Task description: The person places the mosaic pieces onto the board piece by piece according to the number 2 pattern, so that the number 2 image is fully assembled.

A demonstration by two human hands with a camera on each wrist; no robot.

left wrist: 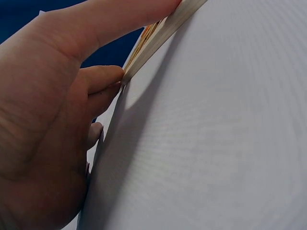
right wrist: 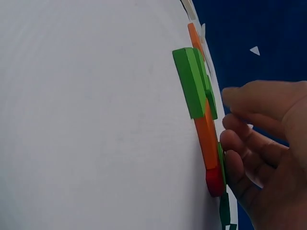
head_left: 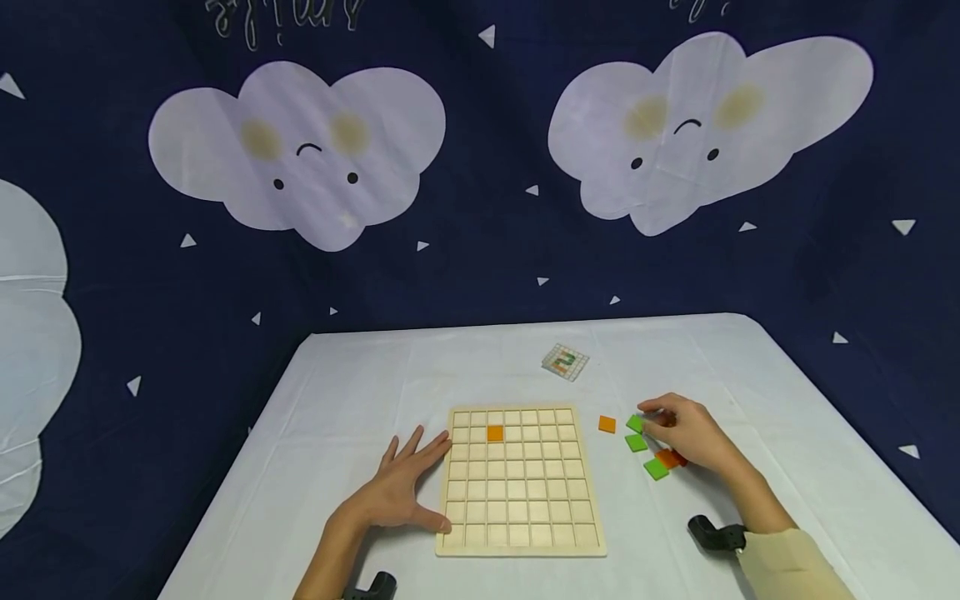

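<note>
My left hand (head_left: 397, 487) is spread at the left edge of a pale wooden grid board (head_left: 525, 546), with fingertips and thumb against its rim. In the left wrist view the thumb and fingers meet the edge of the board (left wrist: 163, 36). One orange tile (head_left: 495, 432) sits in a cell of an upper row. My right hand (head_left: 686, 429) is over the loose tiles, thumb and fingers loosely bent beside a green tile (head_left: 634, 422). The right wrist view shows a gap between that hand's thumb and fingers, with nothing in it.
Around the right hand lie more green tiles (head_left: 656, 469), an orange-red tile (head_left: 666, 458) and a red one partly under the hand. A separate orange tile (head_left: 607, 425) lies right of the board. Farther back is a printed grid card (head_left: 566, 362) on the white cloth.
</note>
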